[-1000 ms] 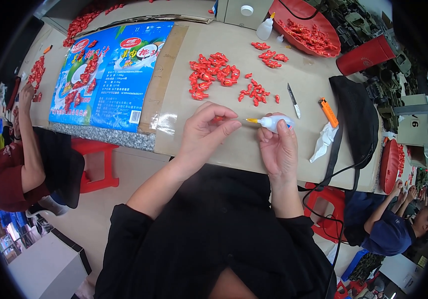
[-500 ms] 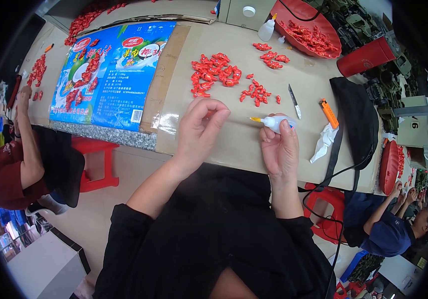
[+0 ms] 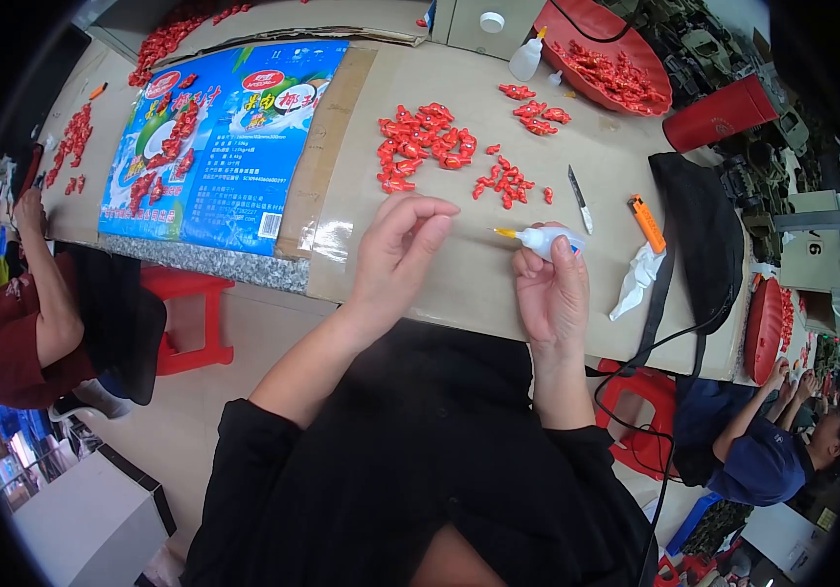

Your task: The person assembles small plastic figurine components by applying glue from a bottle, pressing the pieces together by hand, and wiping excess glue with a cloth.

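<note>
My right hand (image 3: 554, 293) is closed around a small white squeeze bottle (image 3: 549, 240), whose yellow nozzle points left toward my other hand. Across from it, my left hand (image 3: 395, 249) is held over the table's front part, thumb and fingers curled into a pinch. What those fingers hold, if anything, is hidden. Beyond my hands lies a cluster of small glossy red pieces (image 3: 425, 142). A group of smaller red pieces (image 3: 506, 183) lies to its right, with a few larger red pieces (image 3: 539, 117) farther back.
On the right lie a knife (image 3: 580, 201), an orange lighter (image 3: 647, 225), a white tissue (image 3: 637, 281) and a black bag (image 3: 699, 235). Behind stand a red tray (image 3: 608, 70) of pieces, another white bottle (image 3: 526, 59) and a red cup (image 3: 720, 111). Blue printed cardboard (image 3: 214, 147) covers the left. Co-workers sit on both sides.
My hands stay almost in place, the left shifting very slightly right. The red glimpse between my left fingers is out of sight now. The co-worker's hand at far left has moved down and left.
</note>
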`<action>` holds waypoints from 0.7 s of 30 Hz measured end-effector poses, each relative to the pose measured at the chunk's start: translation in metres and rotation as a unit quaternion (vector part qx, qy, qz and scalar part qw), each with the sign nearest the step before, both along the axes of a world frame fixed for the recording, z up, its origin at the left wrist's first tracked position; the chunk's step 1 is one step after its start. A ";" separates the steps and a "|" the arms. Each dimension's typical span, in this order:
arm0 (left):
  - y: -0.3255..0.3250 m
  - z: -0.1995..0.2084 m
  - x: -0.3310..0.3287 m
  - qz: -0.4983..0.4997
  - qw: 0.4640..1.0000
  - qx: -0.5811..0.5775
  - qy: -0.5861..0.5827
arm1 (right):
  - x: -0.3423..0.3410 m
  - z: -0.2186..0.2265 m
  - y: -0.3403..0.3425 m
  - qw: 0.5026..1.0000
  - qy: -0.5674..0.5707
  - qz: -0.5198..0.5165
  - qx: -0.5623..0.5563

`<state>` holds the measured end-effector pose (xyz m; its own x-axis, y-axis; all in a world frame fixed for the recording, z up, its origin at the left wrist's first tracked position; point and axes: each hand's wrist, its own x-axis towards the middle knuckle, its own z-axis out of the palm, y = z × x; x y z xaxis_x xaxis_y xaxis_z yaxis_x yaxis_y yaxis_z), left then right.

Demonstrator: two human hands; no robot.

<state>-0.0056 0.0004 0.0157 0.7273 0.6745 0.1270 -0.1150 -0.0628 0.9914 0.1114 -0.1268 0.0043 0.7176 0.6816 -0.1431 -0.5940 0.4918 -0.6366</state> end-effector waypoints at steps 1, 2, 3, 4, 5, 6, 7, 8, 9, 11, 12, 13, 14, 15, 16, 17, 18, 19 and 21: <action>0.001 -0.001 -0.002 0.000 1.000 0.000 0.001 | 0.000 -0.001 0.000 1.000 -0.004 0.005 0.006; 0.002 -0.002 -0.003 -0.023 1.000 -0.008 0.010 | 0.000 -0.002 0.000 1.000 -0.007 0.009 0.011; 0.003 -0.004 -0.004 -0.046 0.999 -0.017 0.019 | 0.000 -0.002 0.000 1.000 -0.007 0.010 0.011; 0.003 -0.005 -0.004 -0.045 0.999 -0.017 0.019 | 0.000 -0.003 -0.001 1.000 0.005 -0.002 0.015; 0.002 -0.006 -0.004 -0.055 0.998 0.010 -0.002 | 0.000 -0.003 -0.001 1.000 0.016 -0.014 0.020; 0.001 -0.007 -0.004 -0.064 0.997 0.036 -0.022 | 0.000 -0.002 -0.002 1.000 0.016 -0.014 0.019; 0.000 -0.005 -0.004 -0.064 0.997 0.036 -0.022 | 0.000 -0.001 -0.003 0.999 0.020 -0.009 0.024; -0.001 -0.002 -0.004 -0.054 0.998 0.009 -0.012 | 0.000 0.001 -0.004 0.999 0.023 -0.005 0.030; -0.003 -0.002 -0.004 -0.043 0.999 -0.018 -0.002 | -0.002 0.003 -0.003 0.999 0.023 -0.004 0.028; -0.004 -0.006 -0.001 -0.037 0.998 -0.054 -0.021 | -0.006 0.007 -0.001 1.000 -0.012 0.015 0.025; -0.004 -0.007 0.001 -0.032 0.995 -0.088 -0.039 | -0.007 0.007 0.000 1.000 -0.012 0.016 0.024; -0.005 -0.009 0.003 -0.032 0.995 -0.089 -0.039 | -0.008 0.005 0.001 1.000 -0.024 0.006 0.015; -0.006 -0.012 0.004 -0.032 0.996 -0.082 -0.026 | -0.008 0.005 0.002 0.999 -0.035 -0.004 0.007; -0.006 -0.014 0.004 -0.032 0.997 -0.074 -0.012 | -0.009 0.005 0.002 0.999 -0.034 -0.003 0.006; -0.005 -0.013 0.003 -0.031 0.997 -0.076 -0.012 | -0.009 0.005 0.002 0.999 -0.041 -0.006 0.011; -0.004 -0.011 0.003 -0.046 0.997 -0.064 0.017 | -0.009 0.005 0.002 0.999 -0.048 -0.009 0.016; -0.004 -0.010 0.002 -0.062 0.996 -0.052 0.045 | -0.009 0.004 0.002 0.999 -0.048 -0.008 0.016; -0.004 -0.010 0.002 -0.061 0.996 -0.053 0.045 | -0.009 0.002 0.002 0.997 -0.076 -0.017 0.007; -0.004 -0.011 0.002 -0.055 0.996 -0.049 0.044 | -0.010 0.001 0.002 0.994 -0.104 -0.024 -0.002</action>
